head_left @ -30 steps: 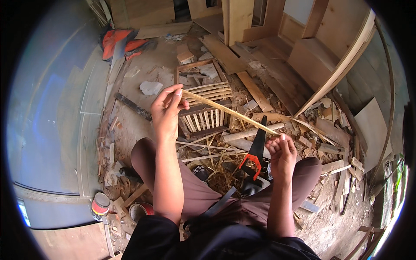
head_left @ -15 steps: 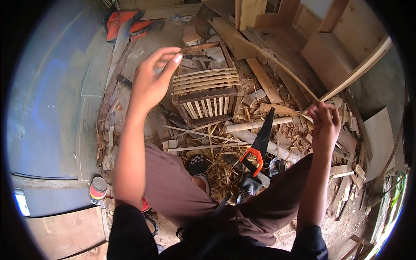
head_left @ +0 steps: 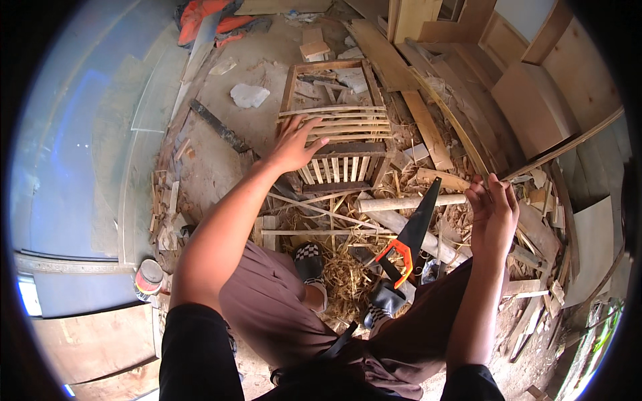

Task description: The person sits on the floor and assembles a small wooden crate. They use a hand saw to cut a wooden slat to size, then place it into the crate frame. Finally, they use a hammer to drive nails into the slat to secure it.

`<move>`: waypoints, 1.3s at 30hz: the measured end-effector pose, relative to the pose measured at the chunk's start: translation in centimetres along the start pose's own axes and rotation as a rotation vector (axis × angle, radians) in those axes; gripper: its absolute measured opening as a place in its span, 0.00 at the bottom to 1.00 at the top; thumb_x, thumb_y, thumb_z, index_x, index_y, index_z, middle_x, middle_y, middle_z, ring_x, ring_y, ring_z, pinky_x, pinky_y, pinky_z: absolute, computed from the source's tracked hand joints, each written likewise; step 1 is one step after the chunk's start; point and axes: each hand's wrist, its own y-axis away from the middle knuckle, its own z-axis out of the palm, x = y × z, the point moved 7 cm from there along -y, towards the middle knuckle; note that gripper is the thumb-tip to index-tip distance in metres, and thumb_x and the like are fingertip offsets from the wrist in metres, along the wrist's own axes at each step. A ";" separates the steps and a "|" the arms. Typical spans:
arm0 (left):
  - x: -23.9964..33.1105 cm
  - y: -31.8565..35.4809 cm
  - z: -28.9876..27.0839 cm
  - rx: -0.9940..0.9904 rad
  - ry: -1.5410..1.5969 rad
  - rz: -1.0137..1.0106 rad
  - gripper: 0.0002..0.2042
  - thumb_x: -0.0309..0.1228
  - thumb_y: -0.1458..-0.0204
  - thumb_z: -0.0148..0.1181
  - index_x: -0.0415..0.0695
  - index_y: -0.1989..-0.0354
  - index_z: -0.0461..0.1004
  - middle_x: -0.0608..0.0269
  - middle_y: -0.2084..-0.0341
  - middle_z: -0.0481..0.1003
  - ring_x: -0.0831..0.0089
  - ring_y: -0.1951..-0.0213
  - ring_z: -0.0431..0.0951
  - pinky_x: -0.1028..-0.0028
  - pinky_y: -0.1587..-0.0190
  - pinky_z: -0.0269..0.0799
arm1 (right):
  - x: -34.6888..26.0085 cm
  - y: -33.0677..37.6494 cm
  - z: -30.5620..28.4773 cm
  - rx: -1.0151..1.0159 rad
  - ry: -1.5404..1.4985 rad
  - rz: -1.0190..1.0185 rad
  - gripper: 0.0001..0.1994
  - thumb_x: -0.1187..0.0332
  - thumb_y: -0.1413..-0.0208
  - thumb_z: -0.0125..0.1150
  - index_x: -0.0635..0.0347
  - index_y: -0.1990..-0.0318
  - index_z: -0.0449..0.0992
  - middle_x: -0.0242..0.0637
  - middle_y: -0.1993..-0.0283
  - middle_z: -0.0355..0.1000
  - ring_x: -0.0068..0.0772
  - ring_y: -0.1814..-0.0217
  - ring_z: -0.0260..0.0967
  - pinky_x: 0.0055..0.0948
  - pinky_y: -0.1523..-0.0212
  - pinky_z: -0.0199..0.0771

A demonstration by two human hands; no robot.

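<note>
My left hand [head_left: 294,142] rests with spread fingers on the near corner of a slatted bamboo crate [head_left: 338,127] that stands on the dirt floor in front of me. Off to the right, my right hand [head_left: 493,207] is closed around the lower end of a long thin bamboo strip [head_left: 449,119], which runs up and to the left past the crate's right side. A hand saw [head_left: 411,234] with a black blade and an orange and black handle lies between my knees, propped on a round pole [head_left: 408,202].
Bamboo splints, shavings and round poles litter the ground around my checkered shoes [head_left: 309,260]. Planks and plywood sheets [head_left: 535,100] lean at the right. A small tin can [head_left: 148,277] stands at the left. Orange cloth [head_left: 214,17] lies far back.
My left hand let go of the strip, rose, then came down onto the crate. My right hand carried the strip off to the right, and the view shifted so the crate sits closer.
</note>
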 end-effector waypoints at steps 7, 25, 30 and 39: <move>0.4 -5.2 1.6 0.074 -0.007 -0.086 0.31 0.56 0.29 0.51 0.51 0.25 0.65 0.49 0.27 0.62 0.49 0.24 0.57 0.51 0.23 0.55 | -3.1 0.1 2.8 -0.006 0.048 -0.153 0.06 0.72 0.30 0.60 0.62 0.60 0.70 0.48 0.59 0.78 0.32 0.62 0.80 0.34 0.58 0.87; 1.9 -2.7 1.7 0.152 0.111 -0.424 0.28 0.60 0.35 0.56 0.44 0.66 0.84 0.51 0.82 0.79 0.49 0.68 0.83 0.44 0.34 0.63 | -3.3 6.9 1.3 0.095 0.155 0.006 0.07 0.71 0.33 0.62 0.64 0.59 0.70 0.49 0.62 0.77 0.33 0.68 0.77 0.35 0.68 0.85; 0.0 1.1 -2.2 0.262 0.135 -0.524 0.28 0.59 0.36 0.58 0.45 0.73 0.84 0.51 0.82 0.79 0.47 0.71 0.82 0.43 0.30 0.63 | -7.2 10.9 1.6 -0.038 0.058 -0.142 0.07 0.72 0.31 0.60 0.63 0.60 0.70 0.49 0.60 0.78 0.34 0.65 0.76 0.33 0.64 0.83; 2.0 10.3 -8.7 0.366 0.131 -0.650 0.26 0.56 0.36 0.58 0.47 0.73 0.86 0.49 0.76 0.83 0.45 0.67 0.84 0.52 0.39 0.73 | -9.9 14.8 -3.3 -0.089 -0.092 -0.237 0.04 0.73 0.30 0.59 0.65 0.58 0.73 0.52 0.56 0.79 0.34 0.60 0.80 0.33 0.56 0.87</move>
